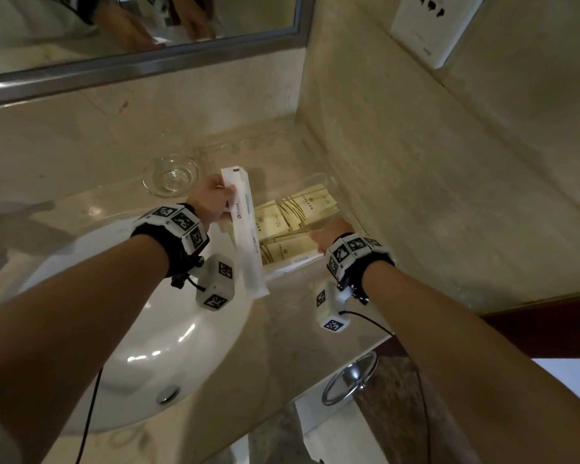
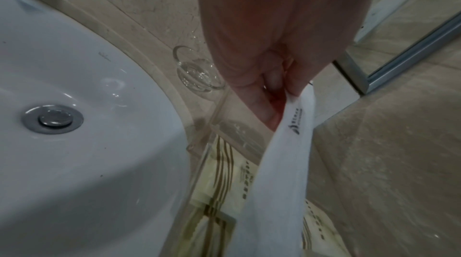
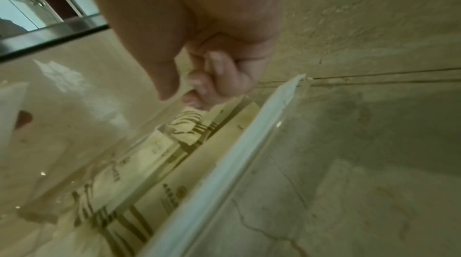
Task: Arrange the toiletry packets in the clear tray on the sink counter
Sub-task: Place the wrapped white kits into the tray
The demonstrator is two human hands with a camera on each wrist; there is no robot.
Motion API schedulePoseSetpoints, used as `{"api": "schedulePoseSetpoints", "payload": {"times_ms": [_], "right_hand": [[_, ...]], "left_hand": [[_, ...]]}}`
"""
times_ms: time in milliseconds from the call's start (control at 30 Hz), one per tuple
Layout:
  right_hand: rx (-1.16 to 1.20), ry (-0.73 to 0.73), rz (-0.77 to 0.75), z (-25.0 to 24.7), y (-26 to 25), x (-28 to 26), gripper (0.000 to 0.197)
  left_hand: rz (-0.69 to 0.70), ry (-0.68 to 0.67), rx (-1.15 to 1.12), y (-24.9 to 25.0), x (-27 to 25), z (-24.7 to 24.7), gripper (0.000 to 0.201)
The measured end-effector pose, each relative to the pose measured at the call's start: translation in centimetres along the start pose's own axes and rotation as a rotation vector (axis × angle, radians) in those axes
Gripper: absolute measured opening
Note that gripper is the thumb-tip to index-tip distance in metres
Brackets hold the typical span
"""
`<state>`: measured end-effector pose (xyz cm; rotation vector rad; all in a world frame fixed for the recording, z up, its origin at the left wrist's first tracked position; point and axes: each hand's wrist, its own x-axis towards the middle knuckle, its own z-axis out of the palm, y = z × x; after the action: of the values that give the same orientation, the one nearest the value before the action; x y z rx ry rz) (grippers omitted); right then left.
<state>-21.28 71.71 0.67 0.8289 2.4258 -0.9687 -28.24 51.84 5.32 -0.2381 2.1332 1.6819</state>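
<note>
The right hand hides what its fingers touch in the clear tray; print on the packets is unreadable.

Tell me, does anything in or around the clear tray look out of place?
Nothing spilled or damaged. The long white packet is out of the clear tray, held in the left hand, while the yellow packets overlap unevenly inside.
</note>
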Motion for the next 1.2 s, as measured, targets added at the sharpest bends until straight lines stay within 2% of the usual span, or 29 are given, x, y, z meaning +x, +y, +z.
{"api": "schedulePoseSetpoints", "payload": {"times_ms": [67, 167, 233, 267, 367, 500, 600, 667, 733, 800, 867, 933, 1000, 1067, 1133, 1200], "right_hand": [[0.036, -0.030, -0.106, -0.5, -1.0, -0.5, 0.027], [0.140, -0.207, -0.254, -1.1, -2.9, -2.2, 0.042], [0.137, -0.331, -0.320, -1.2, -3.8, -2.8, 0.043], [0.135, -0.347, -0.340, -1.0, -4.0, -2.6, 0.042], [0.060, -0.292, -0.345, -1.1, -4.6, -2.6, 0.040], [-0.013, -0.198, -0.387, -2.0, -4.2, -2.3, 0.034], [-0.204, -0.112, -0.352, -3.1, -3.3, -1.1, 0.026], [-0.344, -0.169, -0.324, -3.5, -2.7, -0.5, 0.026], [-0.457, -0.230, -0.288, -3.4, -2.4, -0.3, 0.012], [-0.538, -0.254, -0.285, -2.9, -2.1, 0.2, 0.023], [-0.590, -0.263, -0.322, -2.3, -2.2, 0.2, 0.006], [-0.656, -0.266, -0.337, -1.6, -2.4, 0.5, 0.019], [-0.748, -0.253, -0.359, -1.1, -2.7, 0.5, 0.014], [-0.815, -0.235, -0.339, -0.7, -3.0, 0.7, 0.024], [-0.848, -0.249, -0.337, -0.5, -3.1, 0.6, 0.016], [-0.873, -0.281, -0.316, -0.5, -2.8, 1.1, 0.024]], "left_hand": [[-0.004, 0.001, -0.025, 0.3, 0.0, 0.2, 0.028], [0.009, -0.016, -0.044, 1.0, -0.2, 0.7, 0.032], [0.001, -0.042, -0.097, 1.5, -0.2, 1.2, 0.033], [-0.005, -0.051, -0.131, 1.7, -0.2, 1.4, 0.032], [0.001, -0.042, -0.165, 2.4, -0.2, 1.7, 0.028], [0.011, -0.005, -0.115, 2.4, 0.0, 1.3, 0.011], [-0.012, 0.038, -0.094, 1.9, 0.7, 0.6, 0.022], [-0.018, 0.012, -0.056, 1.3, 0.8, 0.0, 0.022], [-0.018, -0.001, -0.028, 0.7, 0.9, -0.4, 0.023], [-0.022, 0.014, -0.016, 0.1, 1.0, -0.6, 0.024], [-0.028, 0.026, -0.014, -0.2, 1.1, -0.7, 0.026], [-0.031, 0.025, -0.015, -0.5, 1.1, -0.8, 0.027], [-0.027, 0.021, -0.013, -0.6, 1.0, -0.9, 0.028], [-0.023, 0.021, -0.006, -0.6, 0.9, -1.2, 0.028], [-0.023, 0.030, -0.005, -0.8, 0.9, -1.6, 0.029], [-0.023, 0.047, -0.002, -1.0, 0.9, -2.1, 0.029]]}}
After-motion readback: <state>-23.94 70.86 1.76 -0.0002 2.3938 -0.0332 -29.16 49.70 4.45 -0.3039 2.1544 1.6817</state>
